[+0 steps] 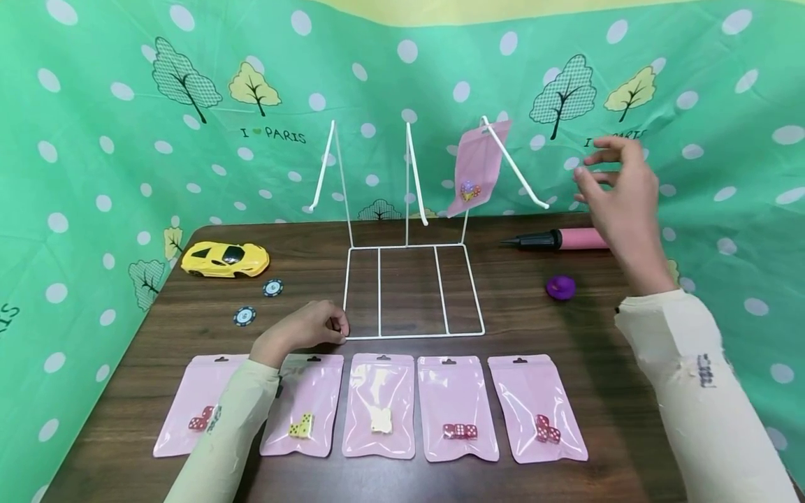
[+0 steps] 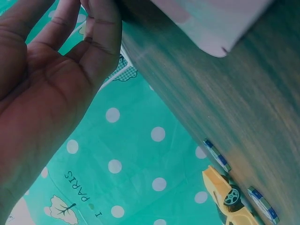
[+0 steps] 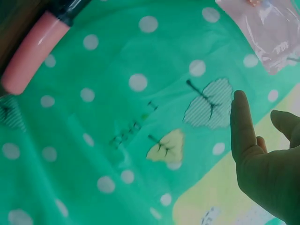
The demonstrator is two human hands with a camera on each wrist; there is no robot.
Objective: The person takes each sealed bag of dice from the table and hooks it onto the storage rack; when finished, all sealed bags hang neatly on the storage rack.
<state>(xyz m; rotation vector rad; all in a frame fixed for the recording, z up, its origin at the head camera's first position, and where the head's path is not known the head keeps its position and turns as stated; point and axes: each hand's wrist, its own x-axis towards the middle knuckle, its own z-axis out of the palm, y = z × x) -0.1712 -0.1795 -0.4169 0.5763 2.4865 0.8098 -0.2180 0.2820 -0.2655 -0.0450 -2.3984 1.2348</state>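
A white wire display rack [image 1: 415, 337] with three prongs stands on the table. At its front left corner my left hand [image 1: 306, 325] pinches the wire between thumb and curled fingers. One pink zip bag [image 1: 481, 164] with small colourful dice at its bottom hangs from the right prong. My right hand [image 1: 624, 192] is raised in the air to the right of that bag, fingers loosely bent and holding nothing. Nearer me lies a row of several pink zip bags, among them one with yellow dice [image 1: 302, 426], partly under my left sleeve, and one with red dice [image 1: 460, 431].
A yellow toy car [image 1: 225, 260] and two poker chips, one farther back [image 1: 273, 288] and one nearer [image 1: 244, 316], lie at the left. On the right are a pink and black hand pump [image 1: 581, 239] and a purple rubber duck [image 1: 561, 287]. Green dotted cloth [image 1: 264, 188] surrounds the table.
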